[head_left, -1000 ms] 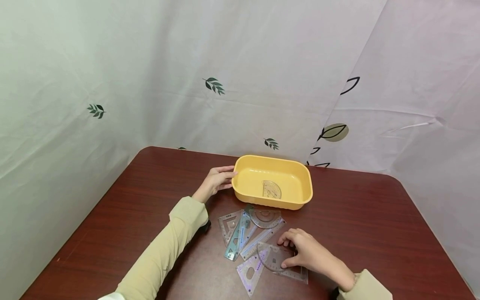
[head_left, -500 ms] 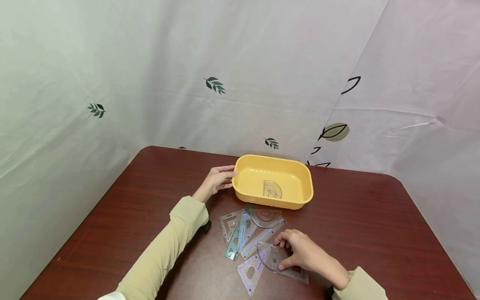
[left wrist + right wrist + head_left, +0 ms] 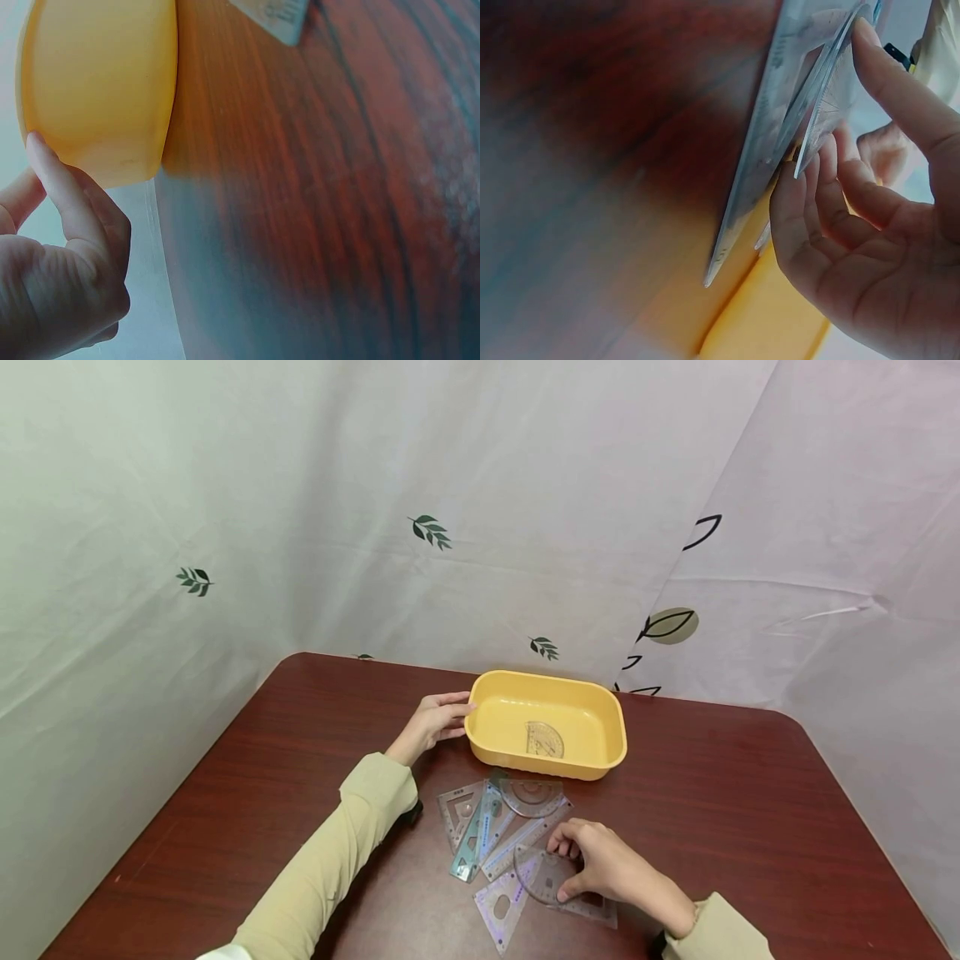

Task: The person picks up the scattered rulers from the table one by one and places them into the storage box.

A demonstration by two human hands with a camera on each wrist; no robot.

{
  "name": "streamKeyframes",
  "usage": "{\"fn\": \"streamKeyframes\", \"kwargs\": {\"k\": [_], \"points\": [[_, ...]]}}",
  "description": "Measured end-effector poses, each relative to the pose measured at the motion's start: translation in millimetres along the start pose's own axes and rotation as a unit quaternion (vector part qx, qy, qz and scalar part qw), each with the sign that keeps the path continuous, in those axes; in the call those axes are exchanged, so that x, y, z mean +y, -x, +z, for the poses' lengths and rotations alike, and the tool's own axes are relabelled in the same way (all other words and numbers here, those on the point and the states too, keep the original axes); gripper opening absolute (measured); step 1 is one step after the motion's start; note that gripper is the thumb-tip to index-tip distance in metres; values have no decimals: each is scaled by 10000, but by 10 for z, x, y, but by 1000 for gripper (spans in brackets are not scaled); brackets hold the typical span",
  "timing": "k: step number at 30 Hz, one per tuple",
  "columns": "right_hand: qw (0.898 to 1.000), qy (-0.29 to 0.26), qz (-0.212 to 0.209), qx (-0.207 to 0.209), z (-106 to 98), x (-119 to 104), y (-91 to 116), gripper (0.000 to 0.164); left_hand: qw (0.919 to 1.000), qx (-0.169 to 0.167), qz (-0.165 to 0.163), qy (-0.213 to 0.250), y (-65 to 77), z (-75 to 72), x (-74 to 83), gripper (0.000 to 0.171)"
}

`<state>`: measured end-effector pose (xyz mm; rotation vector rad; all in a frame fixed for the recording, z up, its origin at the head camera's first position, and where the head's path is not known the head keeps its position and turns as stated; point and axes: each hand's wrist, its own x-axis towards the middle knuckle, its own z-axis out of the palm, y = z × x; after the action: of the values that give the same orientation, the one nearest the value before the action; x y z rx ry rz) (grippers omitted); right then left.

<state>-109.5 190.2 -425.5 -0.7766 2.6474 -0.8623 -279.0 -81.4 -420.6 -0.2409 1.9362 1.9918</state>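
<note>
My left hand (image 3: 431, 722) holds the left end of a yellow plastic basin (image 3: 611, 768), one fingertip at its rim. Inside the basin lies a clear protractor (image 3: 543, 741). To the right of the loose pile, my right hand (image 3: 611, 862) pinches another clear protractor (image 3: 536, 875) between thumb and fingertips. That protractor slants over a clear set square (image 3: 603, 917) in the right wrist view. A purple-marked set square (image 3: 501, 935) pokes out at the pile's front. Further back are a teal ruler (image 3: 463, 867), clear rulers (image 3: 513, 852), another set square (image 3: 446, 817) and a protractor (image 3: 531, 808).
The dark red-brown table (image 3: 750, 810) reaches back to a pale curtain (image 3: 480, 485) with leaf prints. The basin stands near the table's back edge, with the pile directly in front of it.
My right hand has shifted slightly left and its fingers have closed in on the protractor. My left hand, the basin and the pile stay put.
</note>
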Motion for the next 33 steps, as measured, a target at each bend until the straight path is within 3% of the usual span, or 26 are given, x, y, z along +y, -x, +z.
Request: {"fn": "streamKeyframes", "kwargs": {"k": [10,19,33], "points": [[9979,-616,121,-134,-29,42,-14,41,10000,40,-36,-11,-4,-3,-5,48],[9868,-1539,290,-408,-101,136,-32,26,10000,-9,-9,12,-10,-4,-4,48],[9444,-3069,430,-1102,-159,288,-24,35,10000,9,-29,-72,-5,-3,4,49]]}}
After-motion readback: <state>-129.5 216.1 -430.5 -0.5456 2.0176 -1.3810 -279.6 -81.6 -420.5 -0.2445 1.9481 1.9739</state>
